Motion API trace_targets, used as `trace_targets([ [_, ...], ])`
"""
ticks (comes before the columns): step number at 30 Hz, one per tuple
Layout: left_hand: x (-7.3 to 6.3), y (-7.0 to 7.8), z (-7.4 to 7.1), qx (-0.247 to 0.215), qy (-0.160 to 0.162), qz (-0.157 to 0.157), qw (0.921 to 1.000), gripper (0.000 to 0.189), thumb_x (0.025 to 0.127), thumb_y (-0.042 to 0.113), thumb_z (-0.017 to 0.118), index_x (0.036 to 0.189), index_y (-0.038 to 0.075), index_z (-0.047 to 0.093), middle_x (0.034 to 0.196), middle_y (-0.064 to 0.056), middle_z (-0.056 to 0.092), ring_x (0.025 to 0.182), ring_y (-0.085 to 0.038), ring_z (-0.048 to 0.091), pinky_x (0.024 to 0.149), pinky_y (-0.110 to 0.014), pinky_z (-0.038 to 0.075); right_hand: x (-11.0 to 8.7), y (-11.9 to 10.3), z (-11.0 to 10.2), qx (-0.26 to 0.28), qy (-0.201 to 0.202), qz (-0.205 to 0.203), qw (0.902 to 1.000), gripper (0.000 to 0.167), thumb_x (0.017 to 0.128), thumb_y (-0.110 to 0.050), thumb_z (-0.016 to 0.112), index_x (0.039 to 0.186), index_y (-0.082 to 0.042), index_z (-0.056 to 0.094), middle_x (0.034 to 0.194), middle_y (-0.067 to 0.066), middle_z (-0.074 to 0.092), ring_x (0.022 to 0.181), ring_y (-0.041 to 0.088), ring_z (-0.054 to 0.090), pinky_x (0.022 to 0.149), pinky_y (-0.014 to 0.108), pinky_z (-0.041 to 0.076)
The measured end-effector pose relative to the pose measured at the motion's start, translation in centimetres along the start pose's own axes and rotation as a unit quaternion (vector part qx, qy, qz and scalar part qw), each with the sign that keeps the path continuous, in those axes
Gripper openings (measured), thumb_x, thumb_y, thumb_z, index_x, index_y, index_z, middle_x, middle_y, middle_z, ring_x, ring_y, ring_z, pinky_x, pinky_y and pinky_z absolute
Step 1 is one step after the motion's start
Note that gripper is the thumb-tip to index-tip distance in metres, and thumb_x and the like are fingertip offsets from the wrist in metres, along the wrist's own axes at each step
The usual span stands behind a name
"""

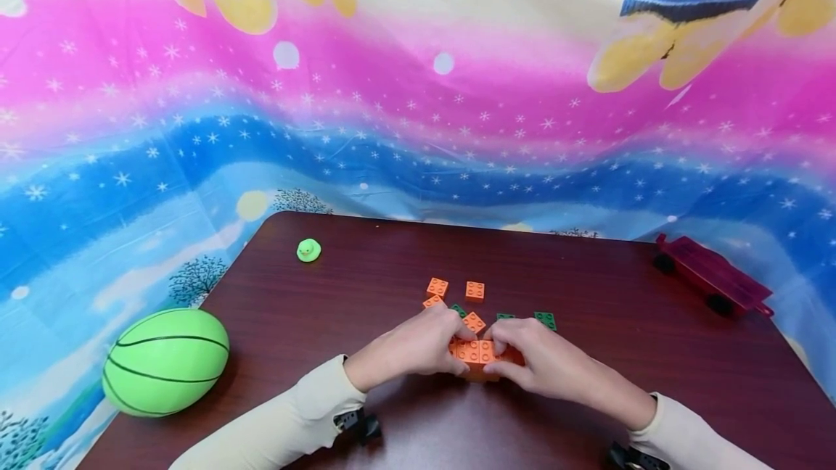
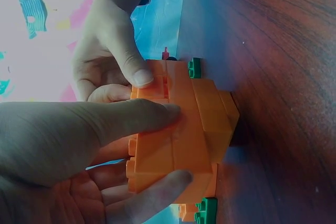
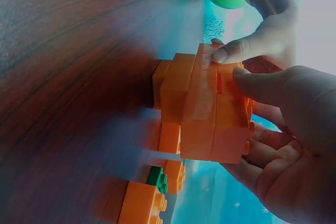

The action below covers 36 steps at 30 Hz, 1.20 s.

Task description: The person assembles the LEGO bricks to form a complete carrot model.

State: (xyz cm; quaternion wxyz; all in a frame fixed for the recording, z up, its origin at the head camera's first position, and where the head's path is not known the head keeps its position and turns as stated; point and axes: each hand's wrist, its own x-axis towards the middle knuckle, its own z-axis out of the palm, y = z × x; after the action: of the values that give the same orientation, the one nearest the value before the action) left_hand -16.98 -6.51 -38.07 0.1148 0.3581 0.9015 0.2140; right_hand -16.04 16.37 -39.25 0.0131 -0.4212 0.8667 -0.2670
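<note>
Both hands are on a block built from orange toy bricks, whose layers narrow toward the tabletop. My left hand grips its left end, the thumb lying along the near side. From the other end my right hand holds the upper layer, its thumb on the near face and its fingers behind. The two thumbs are close together near the middle, and studs show along the top in the head view. Parts of the block's far side are hidden by the fingers.
Just beyond the hands lie loose orange bricks and green bricks on the dark brown table. A green ball sits at the left edge, a small green duck at the back left, a red toy wagon at the right.
</note>
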Motion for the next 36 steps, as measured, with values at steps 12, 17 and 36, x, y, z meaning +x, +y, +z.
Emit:
trace_targets([
  [12,0.19,0.04,0.2,0.017,0.003,-0.002,0.9999,0.014,0.081,0.022,0.087,0.092,0.019,0.079,0.06,0.014,0.046,0.058,-0.002,0.036,0.051,-0.015,0.029,-0.46,0.09,0.42,0.027,0.026,0.001,0.9993,0.017,0.092,-0.026,0.079,0.083,-0.024,0.064,0.082,-0.014,0.067,0.067,-0.002,0.053,0.063,0.019,0.047],
  [17,0.22,0.11,0.11,0.018,0.002,0.002,0.9998,0.013,0.081,0.021,0.087,0.091,0.018,0.079,0.059,0.014,0.046,0.057,-0.001,0.036,0.051,-0.015,0.029,-0.43,0.06,0.41,0.034,0.028,0.001,0.999,0.021,0.092,-0.024,0.079,0.078,-0.026,0.063,0.094,-0.009,0.075,0.08,-0.001,0.065,0.07,0.021,0.053],
  [36,0.21,0.31,-0.16,0.015,-0.002,0.005,0.9999,0.017,0.083,0.022,0.087,0.099,0.018,0.081,0.063,0.014,0.057,0.054,-0.001,0.036,0.049,-0.015,0.028,0.22,0.24,-0.32,0.013,-0.02,0.007,0.9997,0.038,0.087,-0.024,0.083,0.068,-0.025,0.05,0.067,-0.014,0.047,0.06,-0.005,0.035,0.057,0.015,0.037],
])
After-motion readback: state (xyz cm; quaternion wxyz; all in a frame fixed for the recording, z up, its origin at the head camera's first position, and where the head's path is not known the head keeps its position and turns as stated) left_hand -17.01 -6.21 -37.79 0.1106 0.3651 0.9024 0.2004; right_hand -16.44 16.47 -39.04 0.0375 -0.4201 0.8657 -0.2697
